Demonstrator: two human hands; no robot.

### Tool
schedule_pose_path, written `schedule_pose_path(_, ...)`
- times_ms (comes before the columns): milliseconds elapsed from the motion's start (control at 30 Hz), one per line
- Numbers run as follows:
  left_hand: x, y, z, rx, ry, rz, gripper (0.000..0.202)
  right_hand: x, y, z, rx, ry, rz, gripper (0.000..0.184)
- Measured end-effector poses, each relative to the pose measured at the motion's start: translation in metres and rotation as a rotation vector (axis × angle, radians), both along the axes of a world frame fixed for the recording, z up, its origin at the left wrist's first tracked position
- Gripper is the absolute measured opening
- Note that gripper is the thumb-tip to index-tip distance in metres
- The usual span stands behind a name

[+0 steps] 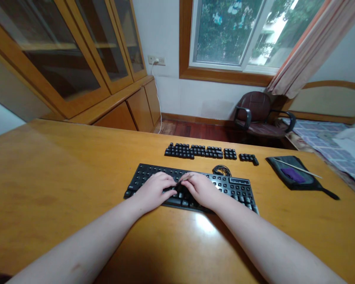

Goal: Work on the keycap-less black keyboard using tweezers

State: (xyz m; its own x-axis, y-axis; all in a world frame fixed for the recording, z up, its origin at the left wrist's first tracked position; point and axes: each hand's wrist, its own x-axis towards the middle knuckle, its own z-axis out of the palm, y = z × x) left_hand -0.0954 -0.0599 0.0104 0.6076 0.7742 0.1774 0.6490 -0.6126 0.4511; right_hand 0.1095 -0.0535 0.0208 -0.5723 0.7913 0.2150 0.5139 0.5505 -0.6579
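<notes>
A black keyboard (236, 188) lies on the wooden desk (62, 177) in front of me. Both hands rest on its middle. My left hand (154, 191) is curled, fingers bent toward the keys. My right hand (199, 188) is curled too, its fingertips pinched against the left hand's over a small dark thing that I cannot make out. Behind the keyboard, several removed black keycaps (195, 151) stand in rows, with two smaller groups (248, 157) to their right.
A coiled black cable (221, 170) lies just behind the keyboard. A dark pouch (294, 176) with a purple item and a thin stick sits at the desk's right. Beyond the desk stand a brown chair (254, 114), wooden cabinets (85, 67) and a bed (337, 138).
</notes>
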Motion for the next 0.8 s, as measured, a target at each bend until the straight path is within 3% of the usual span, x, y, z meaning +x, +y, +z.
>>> schedule_pose_path(133, 0.0, 0.001, -0.003, 0.007, -0.032, 0.012, 0.02, 0.0, 0.007, -0.009, -0.144, 0.021, -0.135, 0.024)
schedule_pose_path(267, 0.0, 0.002, -0.005, 0.002, -0.043, 0.026, 0.02, -0.001, 0.009, -0.01, -0.221, 0.069, -0.167, 0.025)
schedule_pose_path(567, -0.003, 0.001, -0.008, 0.022, -0.026, 0.016, 0.017, -0.018, -0.004, 0.015, 0.048, -0.232, -0.095, 0.02)
schedule_pose_path(700, -0.003, 0.002, -0.008, 0.024, -0.009, 0.037, 0.012, -0.029, -0.001, 0.01, 0.154, -0.233, 0.03, 0.019)
schedule_pose_path(800, -0.003, 0.002, -0.008, 0.027, -0.014, 0.027, 0.013, -0.029, 0.004, -0.001, 0.154, -0.133, 0.029, 0.018)
